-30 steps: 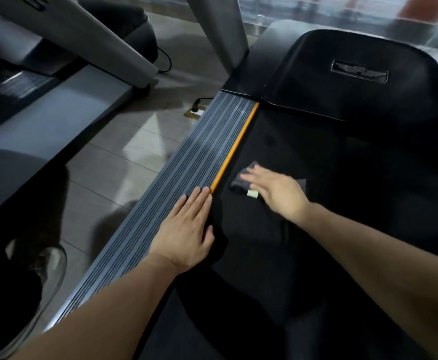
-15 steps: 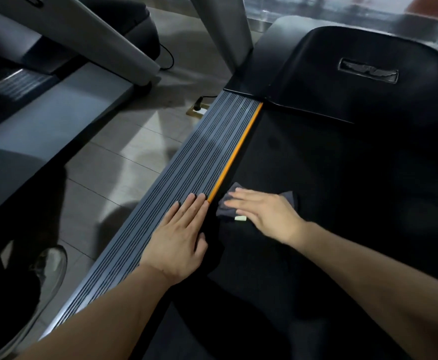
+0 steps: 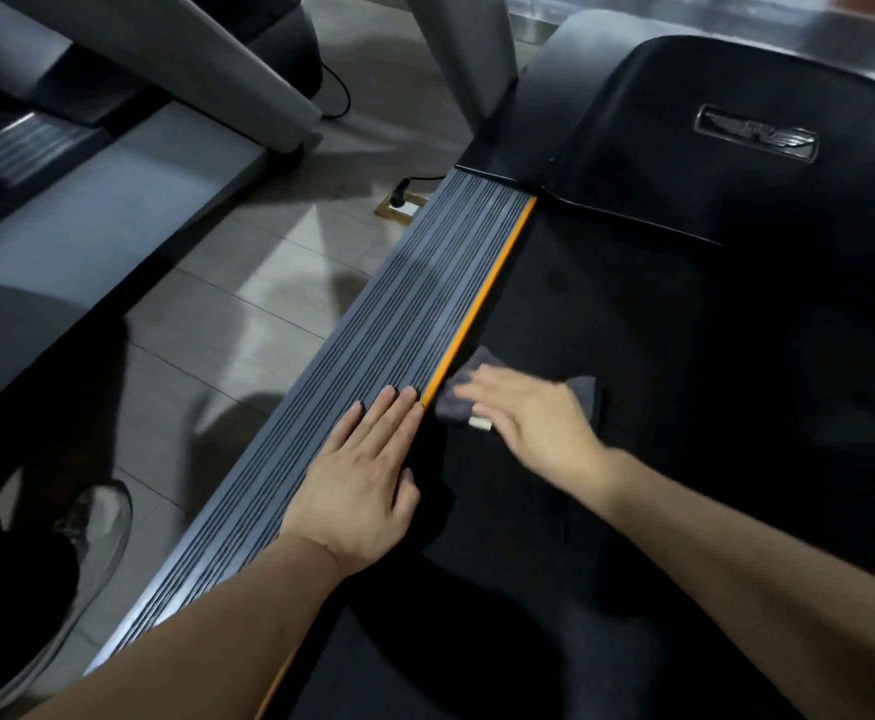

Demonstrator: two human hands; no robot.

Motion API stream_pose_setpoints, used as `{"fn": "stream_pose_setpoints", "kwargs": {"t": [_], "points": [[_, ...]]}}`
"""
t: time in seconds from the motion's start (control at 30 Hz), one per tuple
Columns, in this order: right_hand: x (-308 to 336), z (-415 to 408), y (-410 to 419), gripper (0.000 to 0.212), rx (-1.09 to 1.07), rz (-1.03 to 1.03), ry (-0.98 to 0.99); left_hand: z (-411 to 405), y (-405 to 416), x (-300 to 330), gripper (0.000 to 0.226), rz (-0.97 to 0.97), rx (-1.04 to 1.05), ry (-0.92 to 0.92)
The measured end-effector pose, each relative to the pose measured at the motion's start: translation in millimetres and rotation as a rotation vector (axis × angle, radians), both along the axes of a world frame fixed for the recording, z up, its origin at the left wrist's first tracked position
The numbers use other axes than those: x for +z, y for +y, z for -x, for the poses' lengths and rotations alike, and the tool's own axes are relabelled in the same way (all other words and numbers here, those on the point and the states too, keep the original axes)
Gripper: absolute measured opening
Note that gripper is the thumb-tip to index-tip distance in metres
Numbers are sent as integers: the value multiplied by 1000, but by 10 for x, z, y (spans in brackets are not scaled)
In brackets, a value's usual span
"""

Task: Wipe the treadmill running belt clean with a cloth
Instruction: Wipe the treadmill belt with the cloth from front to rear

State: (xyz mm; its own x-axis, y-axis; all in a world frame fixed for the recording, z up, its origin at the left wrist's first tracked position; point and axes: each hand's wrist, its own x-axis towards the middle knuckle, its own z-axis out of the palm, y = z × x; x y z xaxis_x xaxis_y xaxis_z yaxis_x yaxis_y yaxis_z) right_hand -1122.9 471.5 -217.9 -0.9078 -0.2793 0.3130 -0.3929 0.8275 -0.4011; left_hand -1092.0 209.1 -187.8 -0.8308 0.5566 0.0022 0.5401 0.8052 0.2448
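The black running belt (image 3: 659,381) fills the right half of the view. A dark grey cloth (image 3: 459,392) with a small pale tag lies on it, right beside the orange strip at the belt's left edge. My right hand (image 3: 534,423) presses flat on the cloth, fingers pointing left, blurred by motion. My left hand (image 3: 368,485) rests flat, fingers together, on the ribbed grey side rail (image 3: 414,314), its thumb over the belt's edge.
The black motor cover (image 3: 736,148) with a winged badge rises at the belt's far end. A grey upright post (image 3: 466,59) stands at the rail's far end. A floor socket with a plug (image 3: 401,202), tiled floor, another treadmill at left, and a shoe (image 3: 92,532) at bottom left.
My right hand slid the cloth toward me and left along the belt, up against the orange strip. My left hand stayed on the rail.
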Motion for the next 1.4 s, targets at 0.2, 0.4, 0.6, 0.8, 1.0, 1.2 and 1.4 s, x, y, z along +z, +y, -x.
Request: {"fn": "stream_pose_setpoints", "kwargs": {"t": [0.2, 0.4, 0.6, 0.8, 1.0, 1.2, 1.4], "points": [[110, 131, 184, 32, 164, -95, -76, -6, 7, 43, 74, 4, -8, -14], [138, 957, 385, 32, -267, 3, -78, 45, -1, 25, 79, -8, -30, -31], [65, 188, 6, 29, -241, 29, -14, 51, -10, 14, 79, -29, -42, -33], [10, -1032, -576, 34, -134, 132, 8, 63, -37, 54, 72, -99, -29, -31], [-40, -1221, -547, 34, -59, 100, -9, -254, -219, 75, 68, -47, -36, -18], [-28, -1215, -556, 33, -84, 74, -17, -751, -434, 69, 77, 112, -13, -14], [-50, -1211, -574, 33, -82, 74, 14, -745, -406, 17, 80, 159, 11, 17]]}}
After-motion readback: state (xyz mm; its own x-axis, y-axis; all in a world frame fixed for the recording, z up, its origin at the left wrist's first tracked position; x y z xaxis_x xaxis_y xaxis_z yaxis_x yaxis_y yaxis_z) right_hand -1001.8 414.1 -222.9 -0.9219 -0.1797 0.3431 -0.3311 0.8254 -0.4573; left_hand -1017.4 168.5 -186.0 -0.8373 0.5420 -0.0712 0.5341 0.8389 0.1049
